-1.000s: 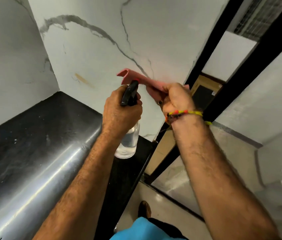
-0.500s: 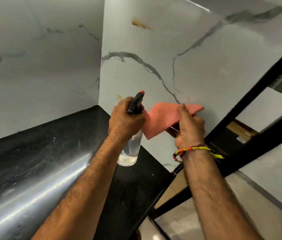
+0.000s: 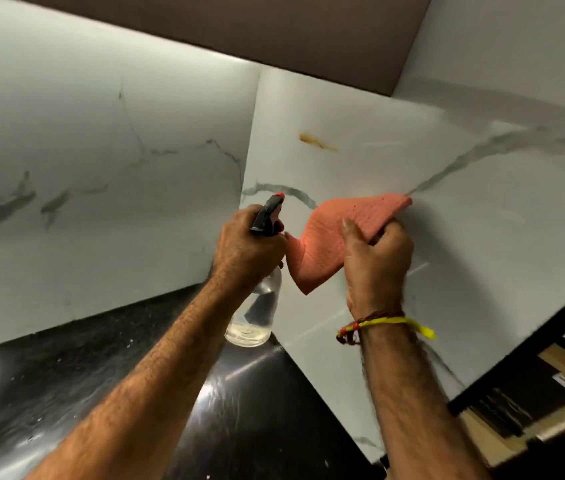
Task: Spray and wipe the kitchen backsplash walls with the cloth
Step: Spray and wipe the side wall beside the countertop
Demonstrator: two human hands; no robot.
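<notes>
A black, glossy bench [image 3: 66, 386] fills the near left, speckled with pale flecks and catching streaks of light. Two white marble-look walls with grey veins rise from it and meet in a corner: the left wall [image 3: 101, 188] and the right wall [image 3: 481, 258]. A brown-orange smear [image 3: 317, 142] marks the right wall high up, above the hands. A dark brown cabinet underside [image 3: 256, 32] runs across the top. At the right edge the right wall ends at a black frame [image 3: 516, 348], beyond which brown boxes [image 3: 551, 393] lie; a white label on one is too blurred to read.

The left hand [image 3: 243, 247] has its fingers curled round the neck of a clear spray bottle [image 3: 256, 306], which has a black head and red nozzle pointing toward the corner. The bottle hangs above the bench's far end, with some liquid in its base.

The right hand [image 3: 376, 265] pinches a pink cloth [image 3: 329, 237] between thumb and curled fingers, the cloth held up just in front of the right wall. A yellow and red string band [image 3: 385, 323] circles that wrist.
</notes>
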